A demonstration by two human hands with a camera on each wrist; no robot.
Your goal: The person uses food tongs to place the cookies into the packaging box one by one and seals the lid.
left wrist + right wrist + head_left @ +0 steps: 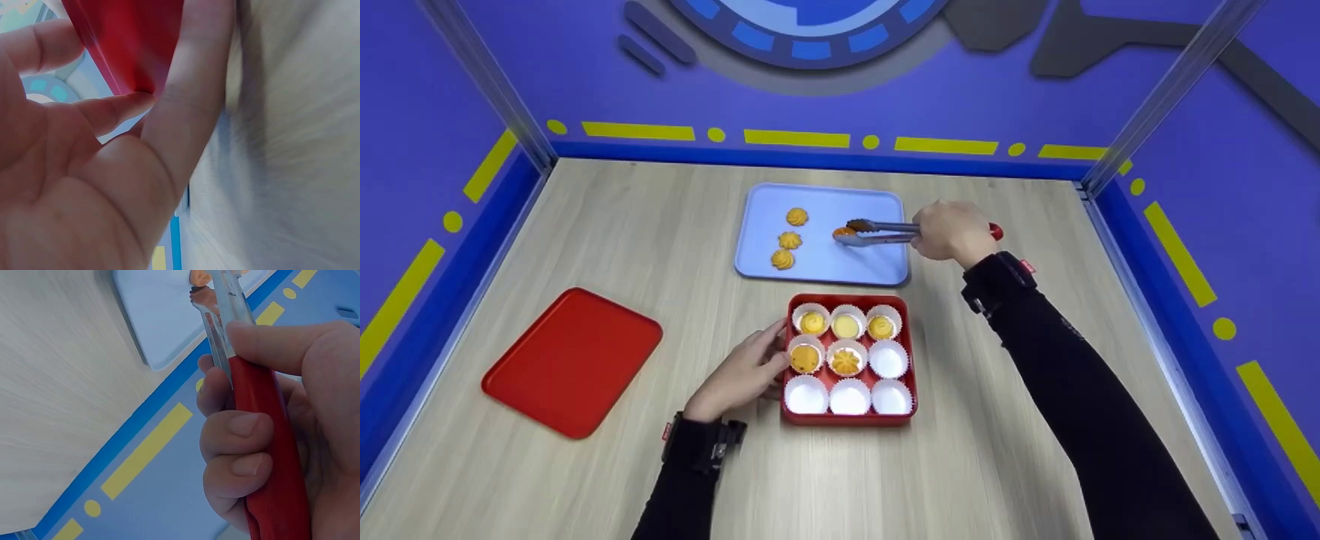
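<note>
My right hand (952, 231) grips red-handled metal tongs (889, 227). The tips of the tongs are at an orange-brown cookie (844, 233) on the light blue tray (870, 199); whether they squeeze it is hard to tell. Three swirled cookies (790, 240) lie in a column on the tray's left half. Nearer me stands a red box (847, 421) holding rows of white paper cups (806, 395). Several cups in the far and middle rows contain cookies (845, 361). My left hand (742, 371) touches the box's left side with extended fingers (194, 84).
A red lid-like tray (574, 364) lies on the table to the left. The wooden table (697, 225) is bounded by blue panels (622, 97) at the back and both sides, joined by metal corner posts (1177, 90).
</note>
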